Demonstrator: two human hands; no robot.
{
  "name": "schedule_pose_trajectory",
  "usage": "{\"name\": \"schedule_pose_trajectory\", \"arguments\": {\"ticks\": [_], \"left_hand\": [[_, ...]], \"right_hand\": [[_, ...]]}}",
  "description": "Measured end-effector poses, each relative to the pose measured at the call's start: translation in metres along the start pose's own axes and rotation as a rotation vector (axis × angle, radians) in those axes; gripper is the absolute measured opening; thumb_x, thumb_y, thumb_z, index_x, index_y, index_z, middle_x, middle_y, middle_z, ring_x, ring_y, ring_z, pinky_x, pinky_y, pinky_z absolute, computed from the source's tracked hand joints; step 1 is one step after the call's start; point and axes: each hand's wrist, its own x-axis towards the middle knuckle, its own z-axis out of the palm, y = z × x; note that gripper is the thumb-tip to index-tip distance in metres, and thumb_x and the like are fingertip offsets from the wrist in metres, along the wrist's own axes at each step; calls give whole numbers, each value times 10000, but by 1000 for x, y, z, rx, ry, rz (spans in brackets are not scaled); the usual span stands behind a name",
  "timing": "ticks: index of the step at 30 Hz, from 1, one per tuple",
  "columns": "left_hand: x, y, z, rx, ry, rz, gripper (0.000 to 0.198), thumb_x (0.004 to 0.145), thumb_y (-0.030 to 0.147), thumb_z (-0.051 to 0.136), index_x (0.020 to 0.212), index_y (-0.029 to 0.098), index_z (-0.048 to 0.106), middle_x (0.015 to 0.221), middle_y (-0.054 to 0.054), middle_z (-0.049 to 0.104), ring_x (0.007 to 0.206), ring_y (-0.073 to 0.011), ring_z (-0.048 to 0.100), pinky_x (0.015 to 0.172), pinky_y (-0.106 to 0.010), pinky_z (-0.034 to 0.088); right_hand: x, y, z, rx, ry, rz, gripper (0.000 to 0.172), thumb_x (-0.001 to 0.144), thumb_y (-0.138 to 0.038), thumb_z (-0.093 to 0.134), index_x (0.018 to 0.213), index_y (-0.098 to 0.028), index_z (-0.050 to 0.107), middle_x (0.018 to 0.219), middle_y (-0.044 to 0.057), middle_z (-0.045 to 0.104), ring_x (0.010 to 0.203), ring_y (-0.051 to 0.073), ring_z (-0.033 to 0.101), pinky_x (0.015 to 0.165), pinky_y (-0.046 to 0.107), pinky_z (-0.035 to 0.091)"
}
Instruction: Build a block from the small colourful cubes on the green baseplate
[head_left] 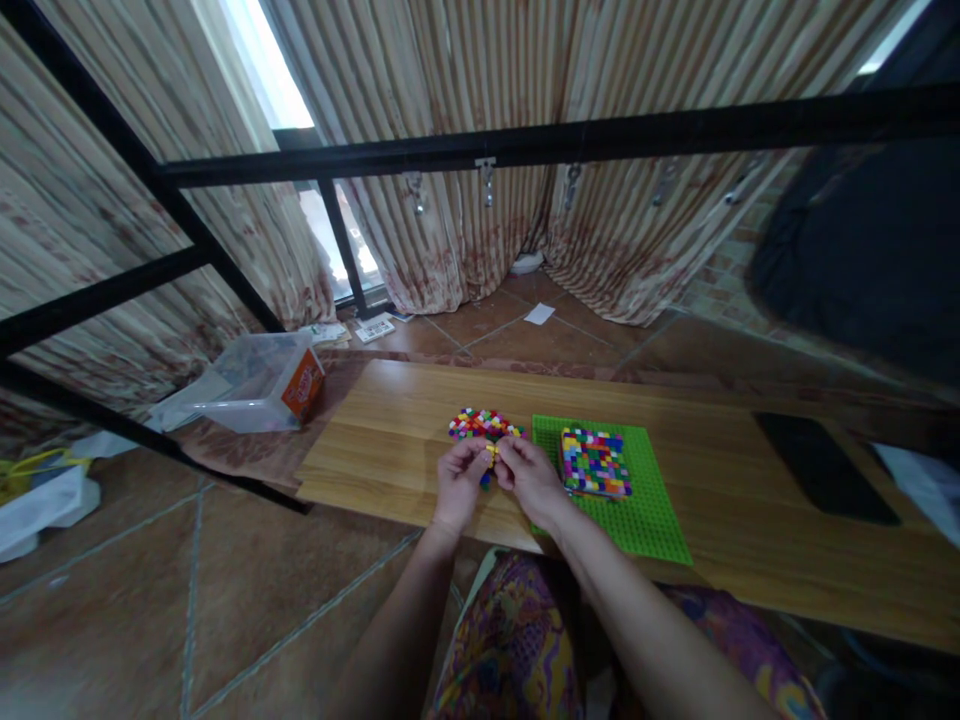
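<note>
My left hand point(459, 482) and my right hand point(529, 477) meet above the near edge of a low wooden table point(390, 440), fingers pinched together on a small stack of coloured bricks point(490, 456). Just beyond the hands lies a loose pile of small multicoloured bricks point(481, 424). To the right a green baseplate point(645, 505) lies flat, with a square block of multicoloured bricks point(595, 461) built on its far part.
A clear plastic box with an orange label point(259, 382) lies on the floor at the left. A black flat object point(823, 466) rests on the table's right end. A black metal frame point(525, 145) crosses overhead. Curtains hang behind. White bags point(45, 500) lie far left.
</note>
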Motion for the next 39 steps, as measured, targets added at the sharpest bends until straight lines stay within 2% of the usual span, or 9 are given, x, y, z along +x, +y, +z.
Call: {"name": "schedule_pose_trajectory", "arguments": {"ticks": [3, 6, 11, 15, 22, 29, 33, 37, 39], "left_hand": [[2, -3, -3, -68, 62, 4, 186, 679, 309, 764, 787, 171, 703, 728, -8, 659, 675, -108, 585, 691, -236, 476], [5, -3, -4, -239, 211, 15, 213, 659, 324, 776, 788, 184, 681, 781, -3, 653, 712, -106, 588, 708, -240, 476], [6, 0, -6, -368, 284, -3, 231, 639, 317, 791, 760, 176, 653, 801, 4, 654, 718, -97, 594, 731, -246, 472], [7, -2, -6, -378, 271, -14, 223, 646, 304, 789, 764, 171, 655, 777, 9, 647, 698, -93, 589, 714, -242, 462], [7, -3, -6, -463, 276, -44, 208, 628, 246, 801, 765, 161, 670, 783, 3, 645, 719, -97, 590, 707, -233, 448], [7, -4, -6, -480, 270, -43, 182, 646, 230, 792, 771, 166, 676, 787, 2, 632, 714, -88, 572, 689, -212, 449], [7, -3, -6, -482, 256, -39, 182, 649, 235, 790, 778, 166, 683, 794, -1, 633, 724, -87, 572, 709, -212, 455], [7, -2, -6, -480, 261, -43, 180, 639, 232, 793, 765, 164, 684, 792, -2, 638, 728, -87, 572, 742, -221, 459], [7, -2, -7, -476, 263, -45, 178, 640, 228, 791, 766, 165, 683, 791, 0, 640, 725, -85, 571, 750, -224, 459]], "right_hand": [[0, -4, -2, 23, 7, -5, 374, 645, -533, 699, 647, -202, 524, 500, -59, 495, 441, 67, 391, 424, 205, 298], [3, -6, -9, -53, 98, -66, 324, 659, -496, 698, 717, -208, 561, 559, -44, 555, 472, 89, 459, 451, 221, 343], [11, -2, -21, -499, 214, -118, 90, 741, -296, 610, 792, -224, 624, 532, -38, 582, 475, 141, 514, 512, 275, 381], [14, 3, -19, -792, 159, -232, 177, 788, -158, 524, 857, -233, 668, 588, -15, 627, 602, 176, 600, 663, 315, 433], [15, 6, -15, -1045, 70, -314, 253, 797, -88, 513, 979, -175, 666, 998, 83, 682, 924, 196, 629, 869, 335, 458], [6, -2, -16, -1075, 60, -383, 225, 823, -129, 526, 988, -181, 669, 986, 74, 646, 868, 185, 619, 836, 322, 478], [-2, -1, -13, -1142, -36, -469, 203, 856, -126, 495, 899, -210, 676, 953, 49, 627, 892, 170, 603, 842, 306, 467], [-10, 7, -7, -1253, -113, -429, 165, 837, -162, 557, 959, -207, 657, 1025, 58, 591, 898, 175, 597, 837, 307, 474], [-12, 9, -5, -1302, -124, -381, 224, 794, -175, 618, 1016, -198, 642, 1072, 66, 572, 913, 187, 598, 845, 315, 478]]}}
